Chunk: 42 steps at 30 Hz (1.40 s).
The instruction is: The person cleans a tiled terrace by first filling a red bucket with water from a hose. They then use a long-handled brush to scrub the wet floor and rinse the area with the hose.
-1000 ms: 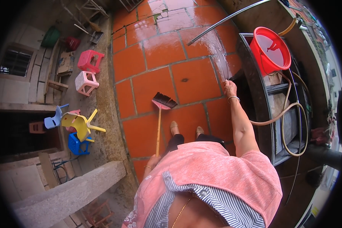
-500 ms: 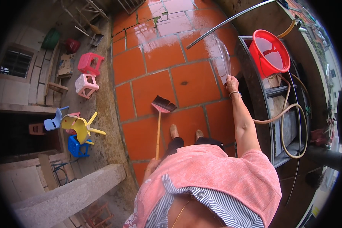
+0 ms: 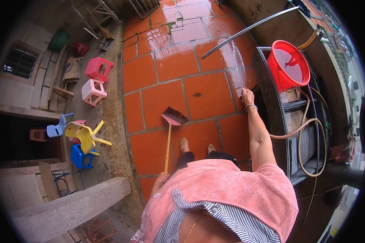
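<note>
My left hand is closed around the upper part of a broom's wooden handle, low in the picture. The broom has a pink head and dark bristles resting on the orange tiled floor, ahead of my feet. My right arm is stretched forward, and my right hand is closed. A clear arc of water leaves it and lands on the wet tiles farther off. A tan hose loops at the right and passes behind my right forearm; its end is hidden in my fist.
On the right, a red bucket of water stands on a dark frame. A metal pipe juts over the floor. Along the left ledge are pink stools, a yellow chair, a blue stool and a dustpan.
The whole view has shifted slightly, with the floor and bucket sitting lower in the picture. Both hands keep their holds, and water still flows from the right one.
</note>
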### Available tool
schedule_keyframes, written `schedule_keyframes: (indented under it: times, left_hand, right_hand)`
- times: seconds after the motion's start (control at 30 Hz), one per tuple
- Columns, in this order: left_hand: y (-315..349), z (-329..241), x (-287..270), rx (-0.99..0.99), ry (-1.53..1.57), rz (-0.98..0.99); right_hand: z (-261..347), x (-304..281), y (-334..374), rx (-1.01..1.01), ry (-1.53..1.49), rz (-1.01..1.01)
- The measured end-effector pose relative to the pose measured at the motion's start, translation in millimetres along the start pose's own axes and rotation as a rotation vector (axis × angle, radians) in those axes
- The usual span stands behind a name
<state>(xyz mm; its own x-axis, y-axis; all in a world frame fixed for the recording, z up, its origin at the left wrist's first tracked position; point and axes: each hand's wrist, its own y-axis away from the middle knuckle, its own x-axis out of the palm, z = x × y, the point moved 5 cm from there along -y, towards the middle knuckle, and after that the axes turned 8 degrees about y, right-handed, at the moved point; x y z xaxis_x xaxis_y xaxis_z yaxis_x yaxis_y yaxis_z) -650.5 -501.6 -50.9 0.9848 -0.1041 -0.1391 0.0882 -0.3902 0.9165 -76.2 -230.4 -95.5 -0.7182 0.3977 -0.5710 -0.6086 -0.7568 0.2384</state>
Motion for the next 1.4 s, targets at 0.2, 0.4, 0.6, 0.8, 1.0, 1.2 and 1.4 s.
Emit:
schedule_keyframes:
  times: [0.2,0.4,0.6,0.8,1.0,1.2,1.4]
  left_hand:
    - [-31,25,-9,0.013,0.109,0.055]
    - [-12,6,-3,0.017,0.081,0.054]
    - [-54,44,-16,0.012,0.126,0.078]
    - [-50,38,-9,-0.002,0.104,0.077]
    - [-9,1,10,-0.006,-0.014,0.02]
    - [-19,8,2,0.005,-0.008,0.006]
    - [-38,14,6,0.0,0.101,0.08]
  right_hand:
    - [1,3,-11,-0.046,-0.005,0.002]
    - [29,-9,-10,-0.057,-0.066,0.011]
    - [26,-3,-10,-0.043,0.006,0.034]
    - [17,-6,-11,-0.022,-0.018,0.039]
    - [30,-16,-8,-0.027,-0.109,-0.005]
    - [37,-12,-11,0.021,-0.167,-0.004]
    - [4,-13,-28,-0.002,-0.143,-0.01]
